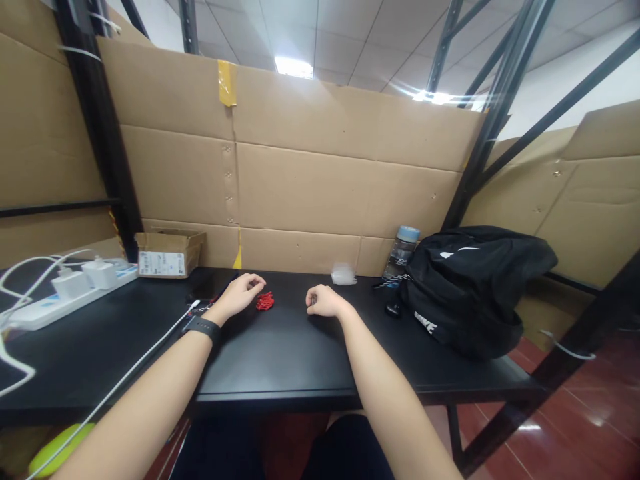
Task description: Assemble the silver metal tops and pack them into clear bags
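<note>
A small red bundle (pixel 265 301) lies on the black table (pixel 280 373). Just left of it is my left hand (pixel 243 293), loosely curled above the tabletop with a gap between thumb and fingers and nothing visible in it. On the right side of the bundle, apart from it, my right hand (pixel 325 301) is closed with the fingertips drawn in. Something small and dark shows between those fingers, too small to make out. A dark watch (pixel 204 328) is on my left wrist.
A power strip (pixel 45 307) with white plugs and an open cardboard box (pixel 170 255) stand at left. A white cable (pixel 145 357) crosses near my left forearm. Clear plastic (pixel 343 273), a bottle (pixel 400 253) and a black backpack (pixel 465 293) are at the back and right.
</note>
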The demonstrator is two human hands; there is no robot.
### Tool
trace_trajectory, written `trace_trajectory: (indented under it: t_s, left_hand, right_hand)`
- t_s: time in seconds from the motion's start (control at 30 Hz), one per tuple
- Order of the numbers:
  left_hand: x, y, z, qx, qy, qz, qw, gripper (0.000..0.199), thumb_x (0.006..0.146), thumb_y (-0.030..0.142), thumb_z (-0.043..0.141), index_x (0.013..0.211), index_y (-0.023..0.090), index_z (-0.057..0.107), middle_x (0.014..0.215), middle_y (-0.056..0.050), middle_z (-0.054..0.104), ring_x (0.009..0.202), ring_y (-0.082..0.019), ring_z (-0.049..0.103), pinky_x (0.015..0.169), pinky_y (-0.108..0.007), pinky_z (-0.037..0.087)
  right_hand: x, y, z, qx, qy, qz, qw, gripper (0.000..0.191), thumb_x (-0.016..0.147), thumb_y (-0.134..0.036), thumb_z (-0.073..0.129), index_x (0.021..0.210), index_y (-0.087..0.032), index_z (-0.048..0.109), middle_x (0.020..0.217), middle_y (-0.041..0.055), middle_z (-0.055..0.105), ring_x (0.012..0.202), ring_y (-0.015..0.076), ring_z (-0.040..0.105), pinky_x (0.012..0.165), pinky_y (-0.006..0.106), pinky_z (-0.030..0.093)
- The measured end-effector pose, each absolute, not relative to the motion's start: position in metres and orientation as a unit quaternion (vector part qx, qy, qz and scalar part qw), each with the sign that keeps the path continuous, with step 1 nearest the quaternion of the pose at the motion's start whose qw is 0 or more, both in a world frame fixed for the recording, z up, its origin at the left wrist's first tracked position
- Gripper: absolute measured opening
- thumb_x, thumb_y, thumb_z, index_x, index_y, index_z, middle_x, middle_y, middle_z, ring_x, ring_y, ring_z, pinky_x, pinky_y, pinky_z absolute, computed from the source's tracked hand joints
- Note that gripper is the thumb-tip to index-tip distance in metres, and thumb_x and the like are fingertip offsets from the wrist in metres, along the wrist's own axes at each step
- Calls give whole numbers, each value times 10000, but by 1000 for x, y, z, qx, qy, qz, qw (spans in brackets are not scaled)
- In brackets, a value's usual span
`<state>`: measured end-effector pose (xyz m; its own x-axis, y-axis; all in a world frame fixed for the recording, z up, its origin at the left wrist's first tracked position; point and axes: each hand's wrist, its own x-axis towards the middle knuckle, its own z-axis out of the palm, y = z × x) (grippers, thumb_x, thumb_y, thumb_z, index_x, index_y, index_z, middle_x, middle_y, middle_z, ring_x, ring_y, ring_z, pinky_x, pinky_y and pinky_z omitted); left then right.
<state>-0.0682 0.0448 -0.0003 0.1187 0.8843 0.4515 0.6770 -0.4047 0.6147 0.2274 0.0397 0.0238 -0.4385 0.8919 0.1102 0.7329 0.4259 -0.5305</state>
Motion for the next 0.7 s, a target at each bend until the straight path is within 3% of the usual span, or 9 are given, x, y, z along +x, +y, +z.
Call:
trace_trajectory:
  t_s: [0.33, 0.7]
  left_hand:
    - [-67, 37, -3, 824, 450, 306, 159, 588, 705, 534, 755, 1207, 238, 677, 1253, -94, 692, 1141, -286, 651, 1053, -397, 477]
    - [-75, 37, 3, 811, 484, 270, 189, 597, 661, 492, 800, 1221, 293, 742, 1167, -25, 763, 1080, -282, 713, 980, -334, 514]
  right_hand:
    - [221, 35, 27, -464, -851, 188, 155, 154, 662, -139, 749, 809, -182, 740, 699, -33, 633, 678, 101, 579, 626, 186, 404]
    - [221, 35, 28, -470, -848, 195, 148, 164, 671, -146, 759, 830, -184, 755, 729, -22, 665, 687, 105, 592, 634, 185, 418]
